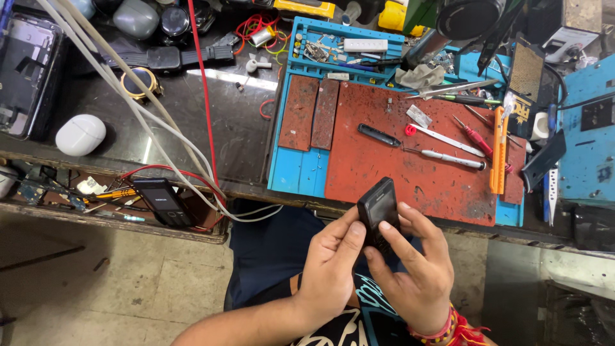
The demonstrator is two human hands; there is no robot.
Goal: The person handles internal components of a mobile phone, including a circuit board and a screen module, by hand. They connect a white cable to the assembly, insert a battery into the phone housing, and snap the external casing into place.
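A small black bar phone (378, 208) is held upright between both hands, just in front of the workbench edge above my lap. My left hand (330, 269) grips its lower left side, thumb pressed against the body. My right hand (413, 266) wraps the right side, with fingers laid across the phone's face. A red thread bracelet is on the right wrist.
A blue work mat with a red worn pad (410, 154) lies on the bench with screwdrivers (451, 157), tweezers and an orange ruler (498, 150). Another black phone (161, 200) sits in an open drawer at left. White cables (147, 115), a white earbud case (80, 134) and a dismantled smartphone (25, 74) lie left.
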